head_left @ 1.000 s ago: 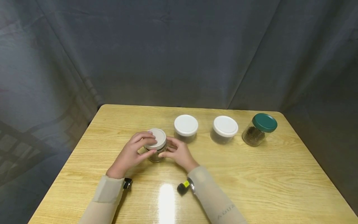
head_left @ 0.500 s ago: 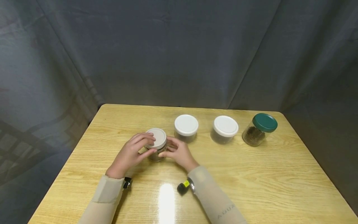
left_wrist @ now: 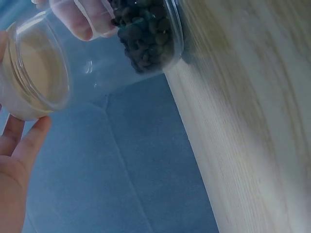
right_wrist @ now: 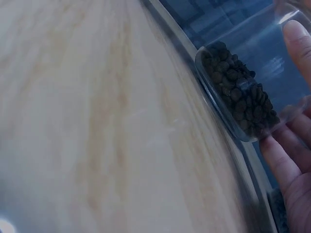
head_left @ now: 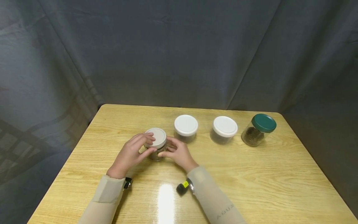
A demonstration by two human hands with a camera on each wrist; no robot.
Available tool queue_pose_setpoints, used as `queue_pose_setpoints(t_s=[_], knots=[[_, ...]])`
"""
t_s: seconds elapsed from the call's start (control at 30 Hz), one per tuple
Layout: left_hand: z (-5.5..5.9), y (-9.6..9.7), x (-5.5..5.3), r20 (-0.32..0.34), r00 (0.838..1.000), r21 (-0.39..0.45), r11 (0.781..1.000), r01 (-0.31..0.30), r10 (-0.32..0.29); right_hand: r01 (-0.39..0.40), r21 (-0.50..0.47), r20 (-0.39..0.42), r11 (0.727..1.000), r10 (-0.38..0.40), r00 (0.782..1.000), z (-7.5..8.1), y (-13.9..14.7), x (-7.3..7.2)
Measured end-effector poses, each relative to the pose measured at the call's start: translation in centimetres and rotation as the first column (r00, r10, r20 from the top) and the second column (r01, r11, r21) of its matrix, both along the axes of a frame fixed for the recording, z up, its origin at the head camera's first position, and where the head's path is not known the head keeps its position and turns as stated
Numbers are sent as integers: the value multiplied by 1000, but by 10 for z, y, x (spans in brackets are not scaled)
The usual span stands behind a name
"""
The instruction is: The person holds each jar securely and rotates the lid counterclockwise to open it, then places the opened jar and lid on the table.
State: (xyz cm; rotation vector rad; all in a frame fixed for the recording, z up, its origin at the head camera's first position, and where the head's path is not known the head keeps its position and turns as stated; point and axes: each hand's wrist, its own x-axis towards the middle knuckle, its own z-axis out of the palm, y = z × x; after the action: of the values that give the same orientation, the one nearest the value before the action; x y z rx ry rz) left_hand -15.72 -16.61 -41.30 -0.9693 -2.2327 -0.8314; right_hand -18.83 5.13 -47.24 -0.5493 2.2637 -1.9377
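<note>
A clear jar (head_left: 155,156) with a pale cream lid (head_left: 160,136) stands upright on the table, left of centre. Small dark round pieces (right_wrist: 238,92) fill its lower part. My left hand (head_left: 132,153) holds the lid, its thumb at the near rim and its fingers over the top and far side. In the left wrist view those fingertips touch the lid's edge (left_wrist: 29,104). From the right, my right hand (head_left: 181,154) grips the jar's clear wall (left_wrist: 92,73), thumb in front and the other fingers round the back.
Behind and to the right stand two squat containers with white lids, a nearer one (head_left: 185,126) and a farther one (head_left: 225,127). A green-lidded jar (head_left: 258,129) with dark contents stands at the right. Dark cloth (head_left: 179,56) hangs behind the wooden table (head_left: 251,180).
My left fingers have shifted slightly on the lid. The right hand, the jar and the other containers stay in place.
</note>
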Motion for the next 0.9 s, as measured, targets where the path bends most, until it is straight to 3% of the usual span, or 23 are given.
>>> queue_pose_setpoints(t_s=[0.5, 0.73, 0.9], knots=[[-1, 1, 1, 11, 1000, 35, 999, -13, 12, 7, -3, 1, 1000, -7, 1000, -2, -1, 0], [2, 0, 2, 30, 998, 130, 990, -53, 49, 2, 6, -3, 1000, -2, 1000, -2, -2, -1], [6, 0, 2, 22, 998, 148, 987, -69, 66, 9, 2, -7, 1000, -9, 1000, 0, -3, -1]])
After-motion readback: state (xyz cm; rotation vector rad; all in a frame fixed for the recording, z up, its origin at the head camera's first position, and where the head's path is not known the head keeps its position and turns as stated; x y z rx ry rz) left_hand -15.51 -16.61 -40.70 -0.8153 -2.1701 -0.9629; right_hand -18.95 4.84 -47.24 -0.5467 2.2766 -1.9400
